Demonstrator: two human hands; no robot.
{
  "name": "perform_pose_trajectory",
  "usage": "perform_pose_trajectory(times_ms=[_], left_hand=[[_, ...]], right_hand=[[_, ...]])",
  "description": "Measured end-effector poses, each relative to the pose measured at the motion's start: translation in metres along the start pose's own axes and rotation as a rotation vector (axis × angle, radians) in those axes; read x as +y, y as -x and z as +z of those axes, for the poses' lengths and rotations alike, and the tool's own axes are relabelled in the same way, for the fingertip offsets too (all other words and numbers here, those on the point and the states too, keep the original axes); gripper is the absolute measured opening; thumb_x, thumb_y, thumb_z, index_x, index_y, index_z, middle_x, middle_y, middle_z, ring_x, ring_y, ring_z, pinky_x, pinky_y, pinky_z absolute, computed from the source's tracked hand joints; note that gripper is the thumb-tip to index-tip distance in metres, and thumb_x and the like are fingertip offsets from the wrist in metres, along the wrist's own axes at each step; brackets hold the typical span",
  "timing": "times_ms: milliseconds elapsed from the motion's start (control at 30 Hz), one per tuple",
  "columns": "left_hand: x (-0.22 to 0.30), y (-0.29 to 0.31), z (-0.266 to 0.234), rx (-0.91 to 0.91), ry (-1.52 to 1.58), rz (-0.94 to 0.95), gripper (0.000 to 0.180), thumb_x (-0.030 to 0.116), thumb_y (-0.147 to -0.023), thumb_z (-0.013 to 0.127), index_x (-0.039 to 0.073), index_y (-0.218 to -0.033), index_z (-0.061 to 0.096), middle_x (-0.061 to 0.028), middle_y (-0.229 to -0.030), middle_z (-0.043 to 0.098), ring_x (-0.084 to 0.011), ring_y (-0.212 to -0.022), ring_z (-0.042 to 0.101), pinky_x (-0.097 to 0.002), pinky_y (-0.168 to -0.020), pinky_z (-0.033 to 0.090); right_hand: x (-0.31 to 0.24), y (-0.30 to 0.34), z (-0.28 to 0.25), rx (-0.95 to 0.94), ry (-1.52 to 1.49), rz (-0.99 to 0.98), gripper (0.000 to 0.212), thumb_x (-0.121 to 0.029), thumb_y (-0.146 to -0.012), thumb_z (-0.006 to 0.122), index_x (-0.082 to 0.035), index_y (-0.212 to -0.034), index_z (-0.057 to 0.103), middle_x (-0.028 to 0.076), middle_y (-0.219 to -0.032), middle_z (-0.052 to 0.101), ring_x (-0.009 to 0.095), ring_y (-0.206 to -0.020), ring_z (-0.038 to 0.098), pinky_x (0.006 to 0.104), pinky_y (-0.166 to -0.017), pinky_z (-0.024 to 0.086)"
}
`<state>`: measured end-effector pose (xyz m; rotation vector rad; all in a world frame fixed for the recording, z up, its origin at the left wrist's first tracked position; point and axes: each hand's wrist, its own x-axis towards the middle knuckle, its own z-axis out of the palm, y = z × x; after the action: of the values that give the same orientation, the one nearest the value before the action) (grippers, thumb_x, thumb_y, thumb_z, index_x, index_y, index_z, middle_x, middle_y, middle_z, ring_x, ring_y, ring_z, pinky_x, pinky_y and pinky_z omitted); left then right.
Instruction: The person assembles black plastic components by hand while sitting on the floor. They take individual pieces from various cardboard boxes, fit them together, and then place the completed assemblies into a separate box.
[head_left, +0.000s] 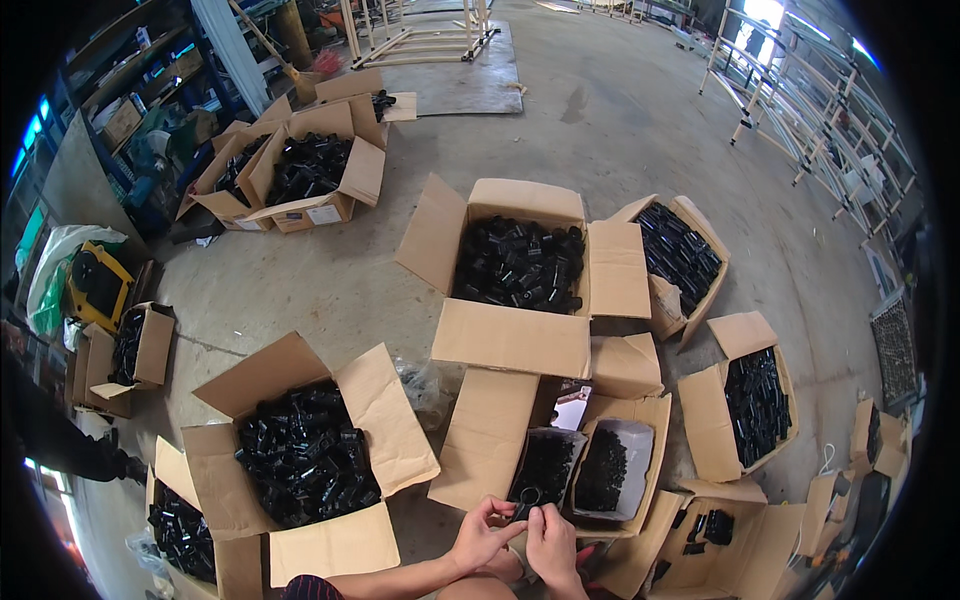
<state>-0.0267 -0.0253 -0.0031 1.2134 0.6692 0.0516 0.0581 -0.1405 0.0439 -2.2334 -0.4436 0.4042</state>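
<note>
Left hand (480, 537) and right hand (551, 545) close their fingertips on one small black part (522, 511).
It lies between both hands (neither is clearly nearer), its thin loop (531, 488) toward the black pieces in the grey bin (634, 490) beyond. Fingers hide much of it, so I cannot tell its long axis; the forearms are cut by the lower edge.

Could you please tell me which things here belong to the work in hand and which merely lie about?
Belonging, apparently:
left hand
right hand
black part between them
grey tray of small black pieces

Lying about, seemingly:
clear plastic bag
broom
</note>
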Motion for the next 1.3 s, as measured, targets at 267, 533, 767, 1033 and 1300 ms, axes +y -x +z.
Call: perform_pose_trajectory(times_ms=[267,533,767,1033,1300], left_hand=[[0.053,0.005,-0.017,0.092,0.131,-0.087,0.029,0.006,-0.088,0.079,0.008,-0.105,0.056,-0.0001,-0.089,0.066,-0.0096,-0.083,0.065,-0.0277,-0.068,0.054],[0.079,0.045,-0.167,0.8,0.016,0.255,0.032,0.013,-0.101,0.064,0.0,-0.128,0.053,-0.0121,-0.116,0.065,-0.0204,-0.104,0.068,-0.0218,-0.064,0.046],[0.054,0.05,-0.258,1.101,0.082,0.119,0.048,0.03,-0.1,0.067,0.003,-0.136,0.05,-0.0119,-0.136,0.06,-0.0258,-0.12,0.065,-0.0289,-0.084,0.044],[0.042,0.046,-0.18,0.878,-0.027,0.029,0.04,0.031,-0.103,0.061,0.011,-0.136,0.051,-0.0081,-0.129,0.06,-0.0196,-0.108,0.064,-0.0283,-0.086,0.042],[0.043,0.042,-0.133,0.654,-0.082,-0.008,0.032,0.025,-0.102,0.064,0.014,-0.13,0.055,0.0004,-0.112,0.063,-0.0102,-0.096,0.062,-0.0247,-0.079,0.042]], right_hand=[[0.024,0.01,-0.018,-0.024,-0.145,0.309,0.053,-0.033,-0.108,0.04,0.0,-0.073,0.062,0.016,-0.067,0.064,0.034,-0.067,0.065,0.0441,-0.064,0.048],[0.124,0.048,-0.074,0.393,-0.141,0.489,0.048,-0.032,-0.109,0.048,0.0,-0.076,0.062,0.005,-0.057,0.051,0.014,-0.053,0.051,0.0343,-0.053,0.041],[0.271,0.078,-0.174,0.893,0.182,0.805,0.037,-0.034,-0.103,0.054,-0.001,-0.094,0.068,0.015,-0.087,0.071,0.028,-0.084,0.067,0.0401,-0.079,0.05],[0.381,0.065,-0.198,0.707,0.43,0.981,0.041,-0.038,-0.092,0.069,-0.003,-0.112,0.068,0.02,-0.115,0.071,0.036,-0.107,0.067,0.0449,-0.094,0.05],[0.371,-0.006,-0.158,0.561,0.332,0.887,0.064,-0.041,-0.083,0.074,-0.006,-0.133,0.057,0.024,-0.126,0.066,0.04,-0.118,0.062,0.0463,-0.101,0.049]])
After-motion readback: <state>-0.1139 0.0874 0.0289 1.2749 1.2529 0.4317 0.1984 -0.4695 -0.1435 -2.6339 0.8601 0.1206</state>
